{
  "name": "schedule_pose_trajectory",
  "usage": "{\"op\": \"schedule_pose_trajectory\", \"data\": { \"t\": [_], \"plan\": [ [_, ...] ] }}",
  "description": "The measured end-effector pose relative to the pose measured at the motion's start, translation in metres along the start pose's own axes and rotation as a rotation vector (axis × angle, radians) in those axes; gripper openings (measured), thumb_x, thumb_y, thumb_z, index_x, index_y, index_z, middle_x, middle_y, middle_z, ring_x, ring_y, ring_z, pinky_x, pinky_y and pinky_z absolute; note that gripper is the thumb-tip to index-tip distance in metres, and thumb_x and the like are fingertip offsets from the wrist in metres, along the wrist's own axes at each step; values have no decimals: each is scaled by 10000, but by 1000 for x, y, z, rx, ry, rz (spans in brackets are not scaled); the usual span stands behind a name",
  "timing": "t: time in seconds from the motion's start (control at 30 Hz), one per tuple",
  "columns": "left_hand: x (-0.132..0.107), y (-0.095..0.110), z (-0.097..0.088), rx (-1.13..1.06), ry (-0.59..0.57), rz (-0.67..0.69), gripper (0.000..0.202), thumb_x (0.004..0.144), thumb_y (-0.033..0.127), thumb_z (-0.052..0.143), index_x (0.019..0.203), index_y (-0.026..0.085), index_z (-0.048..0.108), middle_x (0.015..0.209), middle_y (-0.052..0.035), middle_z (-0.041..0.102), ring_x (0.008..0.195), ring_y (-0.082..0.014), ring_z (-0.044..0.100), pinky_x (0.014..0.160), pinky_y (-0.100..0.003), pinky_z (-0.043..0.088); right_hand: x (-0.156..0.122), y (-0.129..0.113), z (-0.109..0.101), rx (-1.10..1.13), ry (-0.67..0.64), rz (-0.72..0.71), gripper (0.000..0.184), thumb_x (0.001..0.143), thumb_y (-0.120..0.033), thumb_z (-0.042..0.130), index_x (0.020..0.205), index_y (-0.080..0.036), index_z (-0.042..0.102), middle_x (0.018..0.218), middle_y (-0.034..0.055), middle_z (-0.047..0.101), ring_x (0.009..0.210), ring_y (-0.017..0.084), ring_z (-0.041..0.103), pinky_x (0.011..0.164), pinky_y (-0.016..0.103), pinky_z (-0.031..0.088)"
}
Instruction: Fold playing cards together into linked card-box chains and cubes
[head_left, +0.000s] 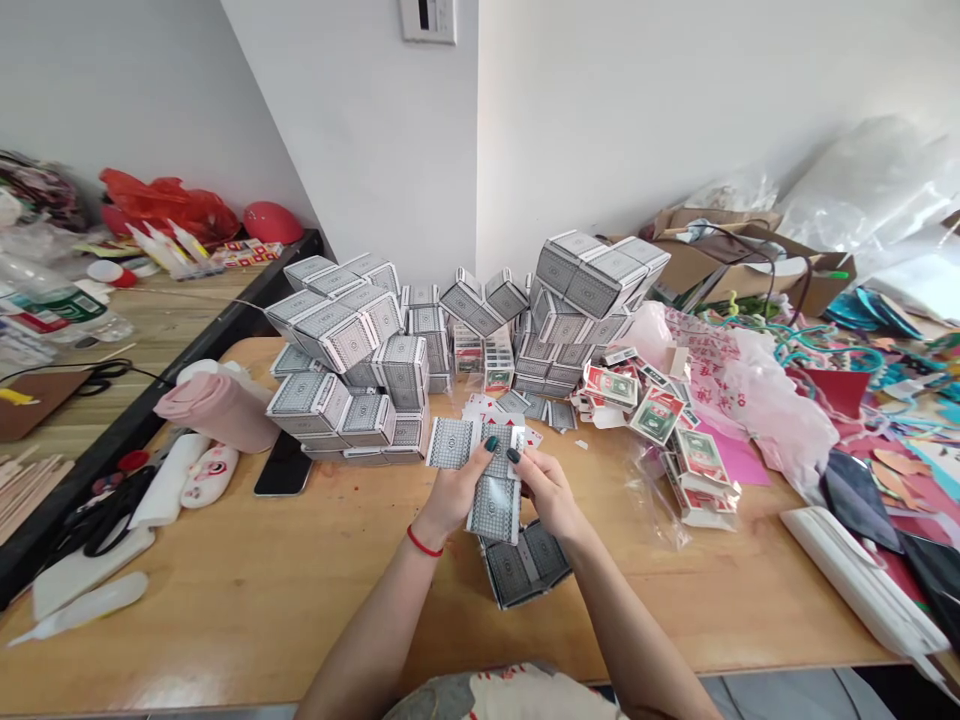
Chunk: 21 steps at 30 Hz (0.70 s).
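Several playing cards with grey patterned backs (pixel 495 508) are held up in front of me, one column upright and another card sticking out to the left. My left hand (pixel 452 492) is closed on them, its thumb pressing the middle card. Pinching the right edge of the same cards is my right hand (pixel 549 492). Just below, a block folded from cards (pixel 529 565) rests on the table, partly hidden by the held cards. Loose red-suited cards (pixel 533 437) lie behind my hands.
Card blocks are stacked at the left (pixel 307 405) and right (pixel 577 285). Card boxes (pixel 656 415) lie in a heap to the right. A phone (pixel 283 466), a pink roll (pixel 217 408) and scissors (pixel 120 510) are leftward. A white device (pixel 862 575) sits near the right edge.
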<state>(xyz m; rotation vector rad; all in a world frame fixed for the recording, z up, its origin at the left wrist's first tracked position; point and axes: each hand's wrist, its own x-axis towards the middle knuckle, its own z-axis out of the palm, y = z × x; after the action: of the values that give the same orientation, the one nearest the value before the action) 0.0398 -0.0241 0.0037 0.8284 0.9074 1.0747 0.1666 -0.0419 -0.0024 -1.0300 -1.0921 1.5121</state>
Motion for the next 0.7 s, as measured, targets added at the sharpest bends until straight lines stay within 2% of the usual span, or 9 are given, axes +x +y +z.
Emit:
{"op": "schedule_pose_trajectory", "data": {
  "t": [0.1,0.23,0.33,0.53,0.63,0.7],
  "plan": [
    [1,-5,0,-57,38,7,404,686,457,670,966,166,666,1006,-73,689,1029,-264,595,930,-396,447,3,-2,7,-20,86,-55,427,790,-611,432,681,-205,505,619,-9,467,563,132,414,526,242,378],
    [1,-8,-2,40,36,38,363,736,446,626,996,194,664,1078,-52,664,1122,-248,540,1009,-394,383,6,-11,14,-153,185,-130,383,839,-557,383,724,-210,500,704,6,528,664,156,469,657,263,415],
    [-1,-7,-3,144,26,81,371,762,457,590,1030,209,655,1129,-41,641,1155,-240,513,1043,-388,344,7,-12,12,-282,203,-158,386,855,-533,362,670,-206,451,654,-6,487,616,140,434,598,248,386],
    [1,-4,-5,255,21,176,404,778,454,564,1083,196,628,1174,-48,617,1187,-233,486,1059,-370,318,10,-4,8,-526,268,-224,437,871,-517,325,562,-212,284,518,-48,309,491,96,302,476,228,265],
    [4,-3,-10,243,39,162,379,772,439,577,1063,204,640,1186,-47,611,1188,-229,487,1052,-356,326,17,-1,0,-526,195,-157,456,857,-542,336,546,-210,305,475,-52,335,447,94,359,450,222,283],
    [8,-3,-18,207,114,118,352,751,421,610,1027,209,659,1185,-49,612,1168,-235,506,1039,-357,341,25,0,-15,-508,67,-61,468,865,-548,295,556,-205,376,450,-40,413,428,111,449,445,224,341]
  ]
}}
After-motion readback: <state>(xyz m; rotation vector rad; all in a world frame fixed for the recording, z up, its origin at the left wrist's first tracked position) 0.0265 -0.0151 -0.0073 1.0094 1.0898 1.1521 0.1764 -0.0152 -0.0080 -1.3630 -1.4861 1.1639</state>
